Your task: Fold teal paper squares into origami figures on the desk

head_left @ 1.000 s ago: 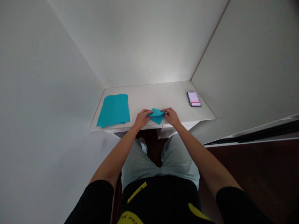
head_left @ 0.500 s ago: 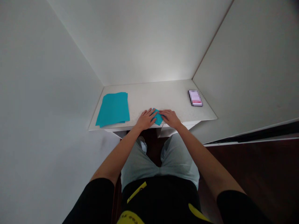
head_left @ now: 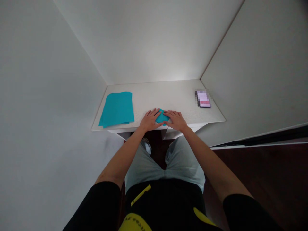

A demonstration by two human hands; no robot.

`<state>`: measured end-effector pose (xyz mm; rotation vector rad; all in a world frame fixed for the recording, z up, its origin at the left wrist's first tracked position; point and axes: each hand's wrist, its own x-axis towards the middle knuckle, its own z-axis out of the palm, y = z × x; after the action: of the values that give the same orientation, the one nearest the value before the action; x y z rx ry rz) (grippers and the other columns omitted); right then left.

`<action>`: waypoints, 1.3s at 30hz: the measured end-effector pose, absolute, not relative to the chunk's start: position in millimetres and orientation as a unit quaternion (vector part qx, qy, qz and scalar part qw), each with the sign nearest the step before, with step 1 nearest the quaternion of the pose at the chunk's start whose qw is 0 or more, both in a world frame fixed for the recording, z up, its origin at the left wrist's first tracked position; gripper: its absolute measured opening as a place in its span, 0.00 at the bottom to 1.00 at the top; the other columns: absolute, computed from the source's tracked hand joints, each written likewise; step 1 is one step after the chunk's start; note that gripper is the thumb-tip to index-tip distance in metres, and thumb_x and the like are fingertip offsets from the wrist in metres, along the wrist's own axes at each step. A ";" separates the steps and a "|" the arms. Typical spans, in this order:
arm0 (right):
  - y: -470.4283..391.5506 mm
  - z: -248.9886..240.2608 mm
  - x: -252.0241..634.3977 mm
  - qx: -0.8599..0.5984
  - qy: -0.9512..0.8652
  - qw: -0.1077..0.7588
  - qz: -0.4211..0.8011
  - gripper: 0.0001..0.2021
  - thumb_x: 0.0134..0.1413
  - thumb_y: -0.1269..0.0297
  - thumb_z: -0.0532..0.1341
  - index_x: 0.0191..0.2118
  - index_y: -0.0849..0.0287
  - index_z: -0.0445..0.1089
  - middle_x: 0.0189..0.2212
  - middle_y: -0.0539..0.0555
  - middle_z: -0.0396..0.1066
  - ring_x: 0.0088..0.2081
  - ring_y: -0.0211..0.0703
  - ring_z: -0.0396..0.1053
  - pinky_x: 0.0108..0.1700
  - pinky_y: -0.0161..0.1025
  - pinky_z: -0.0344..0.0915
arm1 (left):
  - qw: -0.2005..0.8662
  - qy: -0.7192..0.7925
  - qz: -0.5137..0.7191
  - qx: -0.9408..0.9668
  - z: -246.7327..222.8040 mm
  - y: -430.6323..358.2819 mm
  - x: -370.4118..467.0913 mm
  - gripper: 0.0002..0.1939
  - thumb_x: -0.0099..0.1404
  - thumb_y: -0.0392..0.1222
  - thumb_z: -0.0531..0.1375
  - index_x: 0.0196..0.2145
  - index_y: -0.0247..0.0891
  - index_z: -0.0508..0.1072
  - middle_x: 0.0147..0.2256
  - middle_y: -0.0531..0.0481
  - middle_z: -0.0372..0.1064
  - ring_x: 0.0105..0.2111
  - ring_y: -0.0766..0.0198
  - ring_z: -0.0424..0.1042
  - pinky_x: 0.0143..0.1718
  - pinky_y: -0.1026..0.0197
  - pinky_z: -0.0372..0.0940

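A small folded piece of turquoise paper lies at the front edge of the white desk, between my hands. My left hand rests over its left side, palm down, fingers stretched out and thumb pointing right along the near edge. On the opposite side, my right hand is also flat and open, its fingertips touching the paper's right part and its thumb at the near edge. Both thumbs nearly meet in front of the paper. Parts of its sides are hidden under my fingers.
Several larger turquoise sheets lie in a loose stack at the desk's left. A phone, blurred by pixels, sits at the right. White walls enclose the desk behind and on both sides. My legs are below its front edge.
My thumbs have moved apart from the fingers, toward the paper's near edge. The folded paper appears wider and less pointed toward me. The view has shifted slightly.
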<state>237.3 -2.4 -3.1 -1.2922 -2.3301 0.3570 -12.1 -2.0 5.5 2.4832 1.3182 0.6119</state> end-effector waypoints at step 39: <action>14.6 -8.1 247.4 -0.474 -0.790 0.321 0.221 0.10 0.68 0.55 0.62 0.41 0.50 0.80 0.50 0.55 0.84 0.51 0.56 0.78 0.62 0.59 0.69 | 0.178 0.472 0.323 0.800 -4.2 7.5 -36.4 0.05 0.71 0.43 0.66 0.38 0.42 0.82 0.48 0.43 0.80 0.51 0.53 0.78 0.60 0.47 0.71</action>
<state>247.4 14.6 -8.1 -1.2456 -2.0747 0.5814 -36.4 7.5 -4.2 2.2643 1.3359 0.9141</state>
